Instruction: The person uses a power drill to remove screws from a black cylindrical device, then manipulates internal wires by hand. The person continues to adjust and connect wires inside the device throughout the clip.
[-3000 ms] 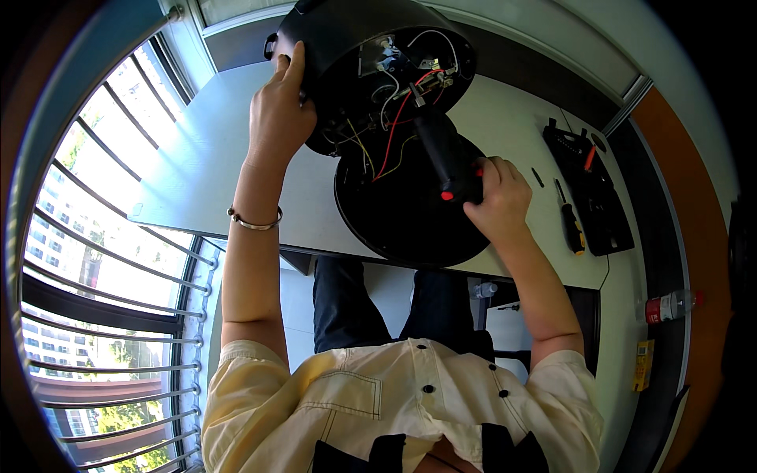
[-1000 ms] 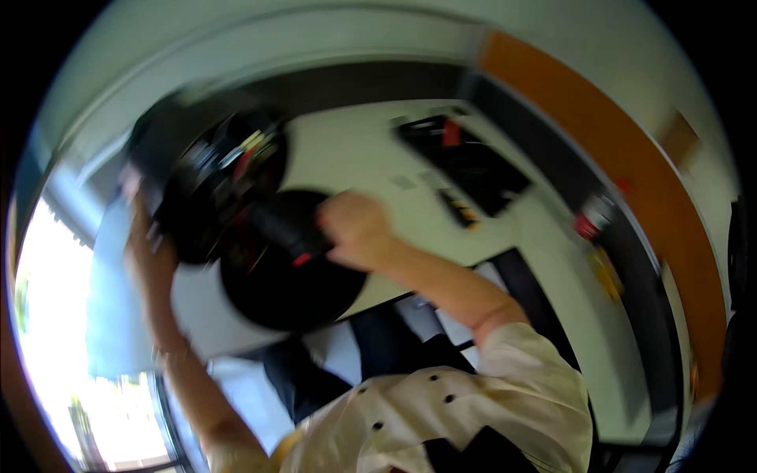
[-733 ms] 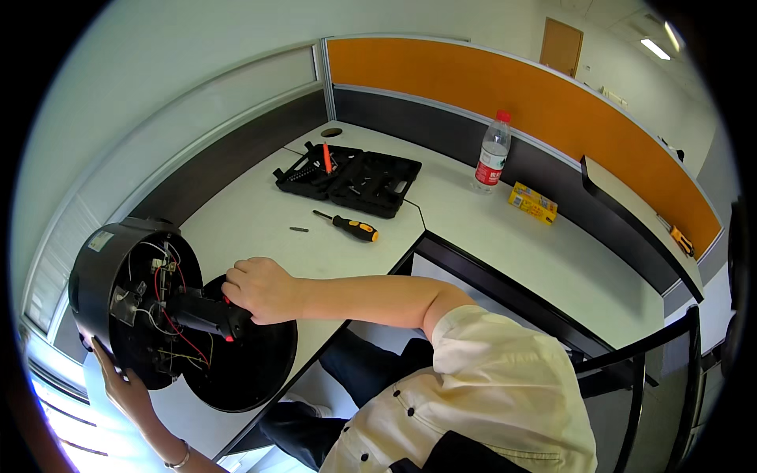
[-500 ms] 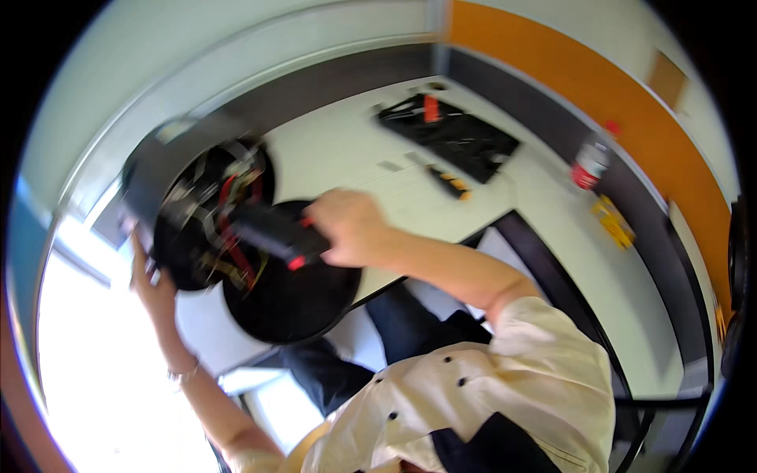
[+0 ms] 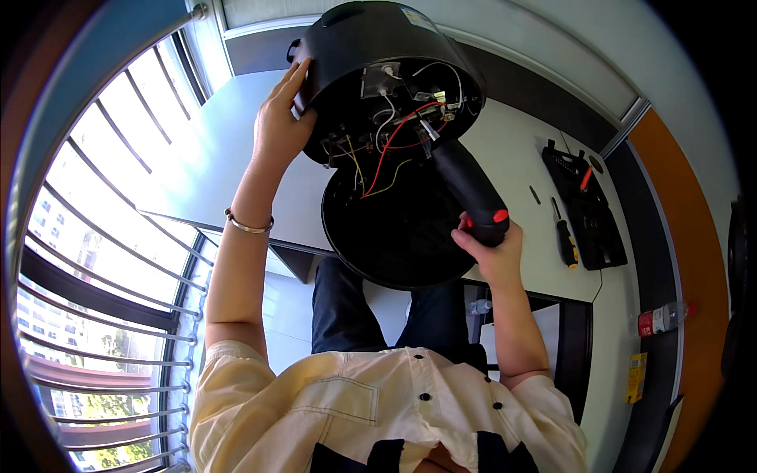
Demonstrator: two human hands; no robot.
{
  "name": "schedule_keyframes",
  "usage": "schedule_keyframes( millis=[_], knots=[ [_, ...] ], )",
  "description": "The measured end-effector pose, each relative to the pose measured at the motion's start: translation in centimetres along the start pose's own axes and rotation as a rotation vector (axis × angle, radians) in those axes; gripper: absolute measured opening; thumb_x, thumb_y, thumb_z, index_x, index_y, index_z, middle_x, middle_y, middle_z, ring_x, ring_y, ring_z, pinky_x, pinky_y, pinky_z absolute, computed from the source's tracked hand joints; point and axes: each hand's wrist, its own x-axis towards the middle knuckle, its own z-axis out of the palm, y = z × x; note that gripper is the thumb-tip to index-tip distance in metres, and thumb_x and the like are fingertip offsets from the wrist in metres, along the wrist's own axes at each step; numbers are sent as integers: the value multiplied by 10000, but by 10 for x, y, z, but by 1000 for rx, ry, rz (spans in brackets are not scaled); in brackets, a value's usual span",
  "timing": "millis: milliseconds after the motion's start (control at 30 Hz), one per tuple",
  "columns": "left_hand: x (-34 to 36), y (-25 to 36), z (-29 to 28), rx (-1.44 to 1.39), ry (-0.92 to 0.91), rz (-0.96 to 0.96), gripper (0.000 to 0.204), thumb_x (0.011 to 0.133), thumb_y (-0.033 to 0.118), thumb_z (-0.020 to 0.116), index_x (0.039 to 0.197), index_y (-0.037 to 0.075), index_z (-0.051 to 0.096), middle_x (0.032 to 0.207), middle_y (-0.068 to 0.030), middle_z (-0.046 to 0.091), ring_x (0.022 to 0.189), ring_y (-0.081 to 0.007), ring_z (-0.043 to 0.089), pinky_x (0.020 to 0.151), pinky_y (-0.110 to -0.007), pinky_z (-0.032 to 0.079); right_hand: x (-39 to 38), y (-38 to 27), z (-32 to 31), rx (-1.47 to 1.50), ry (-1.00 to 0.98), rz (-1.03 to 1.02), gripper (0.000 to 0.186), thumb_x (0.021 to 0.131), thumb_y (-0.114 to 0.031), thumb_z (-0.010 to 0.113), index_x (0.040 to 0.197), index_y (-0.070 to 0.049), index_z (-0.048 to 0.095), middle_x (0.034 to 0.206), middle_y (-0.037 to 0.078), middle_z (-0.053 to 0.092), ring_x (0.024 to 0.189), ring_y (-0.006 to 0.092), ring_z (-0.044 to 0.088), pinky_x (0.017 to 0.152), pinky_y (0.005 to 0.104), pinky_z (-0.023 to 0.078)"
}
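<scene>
A round black appliance, like an electric cooker, has its housing [image 5: 371, 39] tilted up with the underside open. Inside show red, yellow and white wires and metal parts. My left hand [image 5: 281, 118] holds the housing's left side, fingers stretched along the outer wall and thumb at the rim. In my right hand [image 5: 501, 248] is a black power screwdriver [image 5: 465, 177] with red buttons, gripped at its lower end. Its metal tip points into the wiring near the right rim; whether it touches a screw cannot be made out. Below hangs a round black base cover [image 5: 394, 244], joined by wires.
On the white table [image 5: 512, 134] to the right lie a yellow-black screwdriver [image 5: 564, 243], a small bit [image 5: 535, 195] and an open black tool case [image 5: 587, 205]. Farther right are a plastic bottle [image 5: 662, 319] and a yellow box [image 5: 636, 378]. A barred window [image 5: 110, 315] is at the left.
My view has turned left, so the appliance and both hands sit farther right in the picture. The blur is gone. My right hand now grips the screwdriver from below, still pointing into the wiring.
</scene>
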Motion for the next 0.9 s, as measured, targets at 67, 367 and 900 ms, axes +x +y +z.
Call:
schedule_keyframes(
  millis=[67,367,900],
  knots=[
    [-1,-3,5,41,51,6,680,681,-2,592,1309,212,440,1300,-123,474,1036,-275,573,796,-327,494,3,3,5,-90,31,-83,192,646,-36,720,797,-13,604,697,25,598,636,102,539,626,255,451],
    [-7,9,13,158,67,-69,688,692,-58,479,1320,215,410,1315,-105,456,1074,-306,543,859,-372,480,9,3,21,-266,95,-239,186,663,-50,705,811,-10,600,687,53,604,614,140,560,606,263,457],
    [-8,0,16,198,131,13,686,683,-62,484,1318,187,407,1302,-144,459,994,-329,580,809,-376,500,6,7,25,-248,126,-207,223,663,-57,725,834,6,597,707,59,604,626,136,556,618,266,458]
  ],
)
